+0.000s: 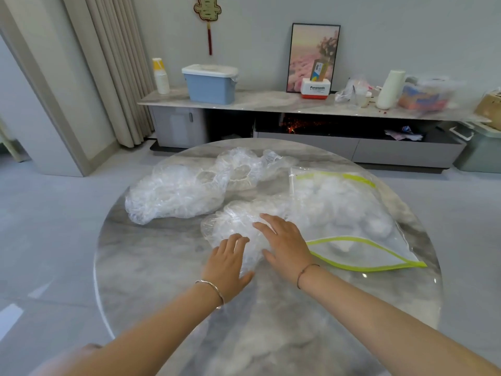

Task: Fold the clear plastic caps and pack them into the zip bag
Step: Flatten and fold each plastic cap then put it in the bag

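A clear plastic cap (230, 226) lies flattened on the round marble table (151, 261) just in front of me. My left hand (227, 263) presses on its near left part with fingers straight. My right hand (284, 244) lies flat on its right side, fingers spread. A heap of crumpled clear caps (184, 191) sits behind, at the table's left and far side. The zip bag (349, 213) with its yellow-green strip lies to the right, mouth toward me, with folded caps inside.
Beyond the table stands a long low cabinet (271, 104) carrying a blue lidded box (211, 84), a framed picture (313, 57), a white bottle (389, 89) and other clutter. Curtains (113, 63) hang at the left. Grey floor surrounds the table.
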Motion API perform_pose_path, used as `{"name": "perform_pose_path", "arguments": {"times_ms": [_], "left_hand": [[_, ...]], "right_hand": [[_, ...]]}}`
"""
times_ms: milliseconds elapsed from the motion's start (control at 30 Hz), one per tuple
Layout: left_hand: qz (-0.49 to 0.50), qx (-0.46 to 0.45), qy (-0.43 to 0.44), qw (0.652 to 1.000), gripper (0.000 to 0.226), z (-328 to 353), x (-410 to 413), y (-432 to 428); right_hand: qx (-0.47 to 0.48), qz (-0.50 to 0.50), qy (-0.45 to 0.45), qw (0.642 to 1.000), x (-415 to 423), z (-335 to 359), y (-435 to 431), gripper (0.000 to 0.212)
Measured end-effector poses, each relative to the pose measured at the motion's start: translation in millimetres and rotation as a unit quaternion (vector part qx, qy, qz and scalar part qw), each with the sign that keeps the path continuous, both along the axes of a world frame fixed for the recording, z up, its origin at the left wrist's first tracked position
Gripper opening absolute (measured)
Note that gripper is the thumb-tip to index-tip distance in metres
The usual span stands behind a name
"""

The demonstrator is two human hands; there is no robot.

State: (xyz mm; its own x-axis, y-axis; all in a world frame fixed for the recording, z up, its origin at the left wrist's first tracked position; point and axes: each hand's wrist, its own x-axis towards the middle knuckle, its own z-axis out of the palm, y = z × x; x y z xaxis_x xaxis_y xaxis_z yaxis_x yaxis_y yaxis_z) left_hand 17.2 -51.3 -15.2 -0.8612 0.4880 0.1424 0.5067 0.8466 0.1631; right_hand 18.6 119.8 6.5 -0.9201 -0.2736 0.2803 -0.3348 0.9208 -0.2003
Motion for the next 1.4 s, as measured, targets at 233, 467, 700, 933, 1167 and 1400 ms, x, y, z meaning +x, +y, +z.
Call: {"name": "perform_pose_path", "arguments": {"times_ms": [233,467,700,933,1167,1400], "left_hand": [[0.025,-0.072,-0.094,0.993,0.07,-10,-10,-5],[0.145,-0.005,-0.126,0.981,0.089,-4,-36,-22],[-0.062,0.106,0.003,0.992,0.117,20,-5,-10],[-0.169,0.112,-0.057,0.978,0.059,-5,29,-4],[-0.226,0.08,-0.184,0.953,0.085,-25,44,-25],[-0.115,0.162,-0.227,0.953,0.031,-14,52,-30]], "right_hand": [[-0.112,-0.1,0.037,0.988,-38,22,6,0.009],[-0.143,0.021,0.22,0.965,-6,53,21,0.014],[-0.024,0.116,0.176,0.977,42,18,28,0.01],[-0.009,0.142,0.075,0.987,86,-7,44,0.022],[0.027,0.102,-0.052,0.993,98,-36,73,0.031],[-0.295,-0.032,-0.224,0.928,109,-32,71,0.018]]}}
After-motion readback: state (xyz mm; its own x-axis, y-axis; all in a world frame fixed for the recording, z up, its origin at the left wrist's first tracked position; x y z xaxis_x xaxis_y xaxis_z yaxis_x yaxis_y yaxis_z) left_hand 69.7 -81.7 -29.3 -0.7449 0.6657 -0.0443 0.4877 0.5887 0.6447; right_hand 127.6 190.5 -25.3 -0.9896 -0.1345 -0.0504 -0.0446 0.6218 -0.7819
